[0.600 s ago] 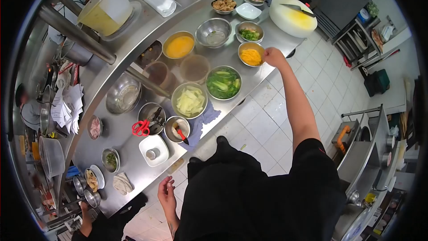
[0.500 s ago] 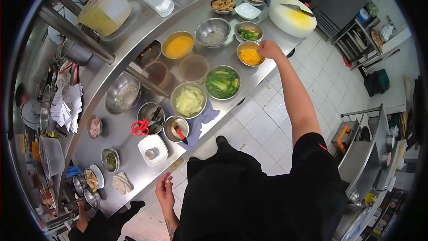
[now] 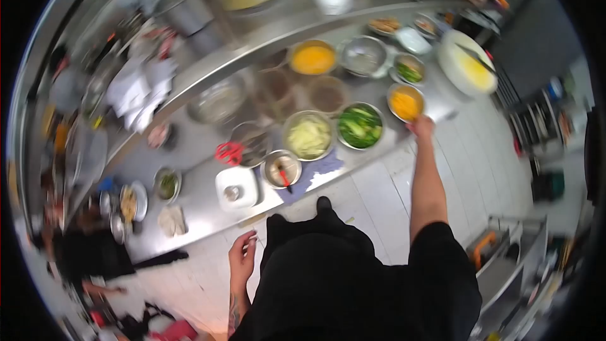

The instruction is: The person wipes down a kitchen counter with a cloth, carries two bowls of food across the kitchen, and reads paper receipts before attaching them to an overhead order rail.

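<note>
A metal bowl of orange-yellow shreds [image 3: 406, 102] stands near the counter's front edge. My right hand [image 3: 421, 126] is closed on its near rim, with the fingers slightly blurred. My left hand [image 3: 242, 257] hangs in front of the counter, fingers loosely curled and apart, touching no bowl. Beside the shreds are a bowl of green leaves in liquid [image 3: 360, 126] and a bowl of pale cut vegetable [image 3: 308, 136]. Behind the shreds sits a smaller bowl of chopped greens [image 3: 410, 71].
A white round block [image 3: 464, 63] with a knife on it stands at the counter's right end. Red-handled scissors [image 3: 230, 153], a white square dish [image 3: 237, 187] and a blue cloth [image 3: 309, 180] lie to the left. Another person [image 3: 95, 256] is at the lower left.
The view has swung, so the counter appears further right and is blurred. My right hand has gone from the bowl's right side to its near rim. My left hand still hangs low.
</note>
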